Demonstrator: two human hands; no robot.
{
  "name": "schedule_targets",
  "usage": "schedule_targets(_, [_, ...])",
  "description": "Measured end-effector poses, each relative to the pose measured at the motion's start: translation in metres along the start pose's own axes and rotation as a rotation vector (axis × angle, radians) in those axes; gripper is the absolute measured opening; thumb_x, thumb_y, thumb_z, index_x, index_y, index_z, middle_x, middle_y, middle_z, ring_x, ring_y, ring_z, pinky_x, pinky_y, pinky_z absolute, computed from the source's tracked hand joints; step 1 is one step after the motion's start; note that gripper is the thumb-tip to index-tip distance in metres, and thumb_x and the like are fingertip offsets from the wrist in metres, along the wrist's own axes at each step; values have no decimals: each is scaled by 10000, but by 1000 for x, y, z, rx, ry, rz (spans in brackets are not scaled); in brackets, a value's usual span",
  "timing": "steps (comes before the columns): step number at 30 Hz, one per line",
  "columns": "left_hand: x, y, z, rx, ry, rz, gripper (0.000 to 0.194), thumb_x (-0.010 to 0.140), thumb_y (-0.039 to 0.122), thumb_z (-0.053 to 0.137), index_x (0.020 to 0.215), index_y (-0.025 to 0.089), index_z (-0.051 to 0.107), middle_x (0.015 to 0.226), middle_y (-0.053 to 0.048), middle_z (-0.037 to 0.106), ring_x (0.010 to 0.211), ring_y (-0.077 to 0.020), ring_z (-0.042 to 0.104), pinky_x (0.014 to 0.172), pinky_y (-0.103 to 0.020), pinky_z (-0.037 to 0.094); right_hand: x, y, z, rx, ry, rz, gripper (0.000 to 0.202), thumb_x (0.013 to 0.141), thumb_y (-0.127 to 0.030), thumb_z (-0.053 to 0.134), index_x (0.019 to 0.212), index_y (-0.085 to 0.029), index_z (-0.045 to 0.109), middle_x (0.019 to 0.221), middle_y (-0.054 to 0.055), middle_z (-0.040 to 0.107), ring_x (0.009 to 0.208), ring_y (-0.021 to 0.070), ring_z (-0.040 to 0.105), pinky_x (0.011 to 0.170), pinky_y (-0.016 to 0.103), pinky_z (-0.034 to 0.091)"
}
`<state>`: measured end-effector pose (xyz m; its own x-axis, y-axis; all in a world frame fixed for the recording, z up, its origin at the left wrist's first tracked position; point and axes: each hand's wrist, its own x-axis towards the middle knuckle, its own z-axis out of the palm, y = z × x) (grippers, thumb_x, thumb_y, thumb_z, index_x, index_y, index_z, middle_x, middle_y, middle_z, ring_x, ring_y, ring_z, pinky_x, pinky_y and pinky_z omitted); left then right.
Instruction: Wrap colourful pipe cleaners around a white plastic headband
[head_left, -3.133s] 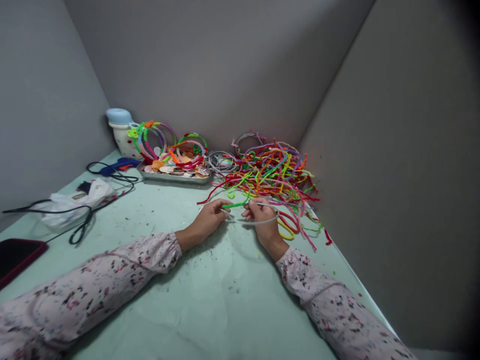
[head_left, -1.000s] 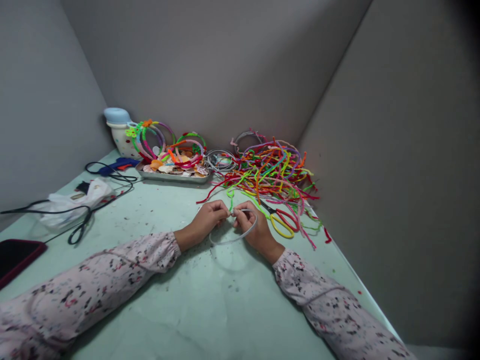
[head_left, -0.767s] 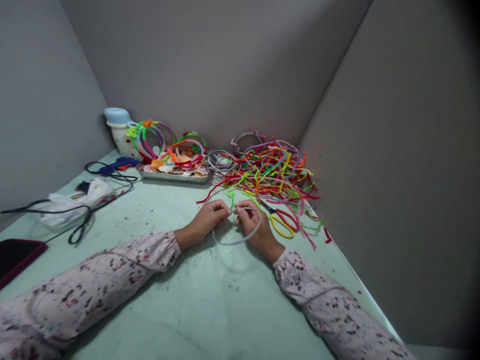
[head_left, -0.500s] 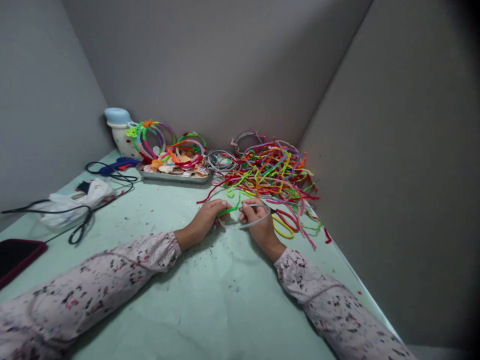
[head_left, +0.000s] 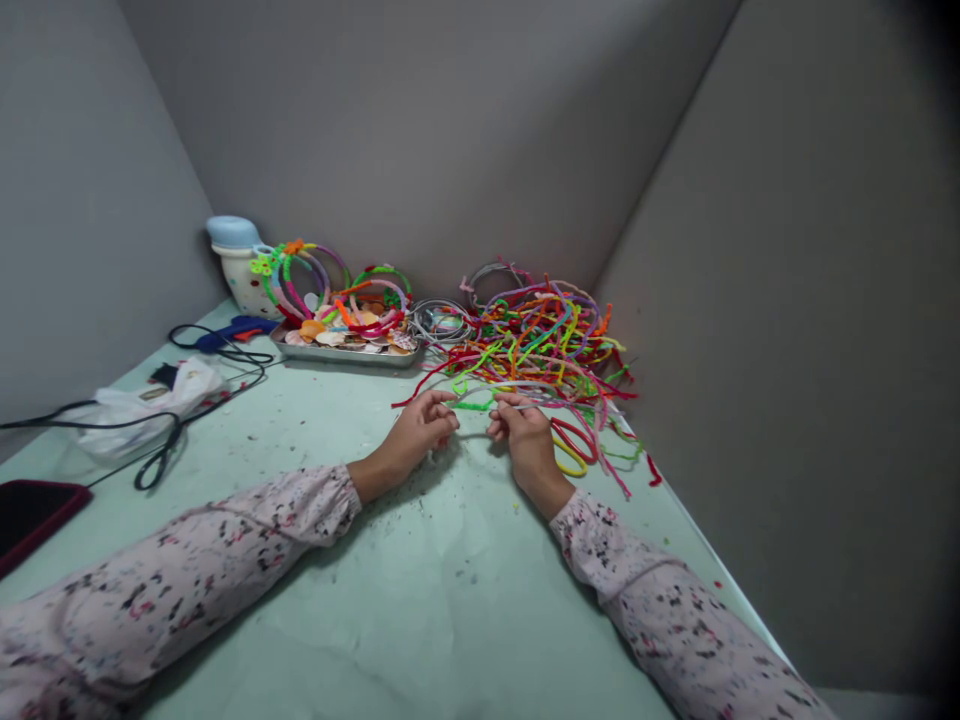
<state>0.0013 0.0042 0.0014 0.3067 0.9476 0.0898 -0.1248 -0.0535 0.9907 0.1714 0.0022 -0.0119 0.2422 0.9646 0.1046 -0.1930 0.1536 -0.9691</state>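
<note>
Raised hands [head_left: 480, 430] pinch green pipe cleaner [head_left: 472, 405].

Sleeves [head_left: 225, 560] behind both hands are pale pink with dark and red speckles. Pipe cleaner [head_left: 472, 405] between the hands is bright green. The pile [head_left: 544, 345] just past the right hand is red, orange, yellow, green, purple. Table [head_left: 420, 600] under the hands is mint green, walls [head_left: 450, 130] grey.
</note>
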Motion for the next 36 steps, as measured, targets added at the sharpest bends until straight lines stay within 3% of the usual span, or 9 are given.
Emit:
schedule_targets(5, [1, -1, 0, 198, 12, 5, 275, 766, 383, 658, 879, 146, 575, 545, 61, 481, 472, -74, 423, 451, -198, 308, -3, 1, 1, -49, -119, 15, 217, 756, -334, 611, 888, -161, 614, 582, -27, 624, 462, 85, 545, 440, 188, 421])
schedule_targets(9, [1, -2, 0, 227, 36, 8, 285, 798, 429, 615, 760, 154, 553, 536, 55, 473, 460, -74, 405, 450, -208, 295, -5, 0, 2, -67, -152, 37, 216, 750, -319, 608, 905, -169, 629, 607, -27, 630, 473, 81, 541, 444, 185, 408])
schedule_targets(14, [3, -7, -3, 293, 30, -1, 313, 816, 458, 575, 723, 160, 552, 556, 38, 509, 478, -85, 430, 479, -218, 320, -9, -4, 4, -119, -176, 24, 204, 755, -317, 590, 892, -171, 631, 602, -28, 621, 472, 85, 533, 450, 193, 403])
schedule_targets(18, [3, -7, -3, 312, 57, -26, 266, 796, 400, 583, 675, 168, 534, 516, 44, 490, 456, -87, 410, 452, -220, 289, -14, -9, 4, -254, -234, -59, 174, 778, -302, 560, 871, -174, 634, 518, -46, 564, 467, 102, 510, 468, 210, 408])
schedule_targets(23, [2, -5, -3, 283, 62, -46, 236, 785, 366, 577, 659, 176, 514, 479, 56, 448, 422, -86, 393, 419, -218, 267, -17, -10, 3, -325, -284, -207, 151, 803, -318, 571, 867, -191, 620, 579, -43, 564, 521, 120, 528, 521, 233, 427])
schedule_targets(36, [3, -8, -3, 231, 59, -35, 181, 777, 350, 584, 734, 183, 532, 491, 64, 426, 411, -77, 348, 403, -207, 229, -15, -8, 0, -481, -255, -292, 177, 827, -313, 577, 933, -217, 682, 667, -6, 631, 596, 155, 559, 580, 263, 435])
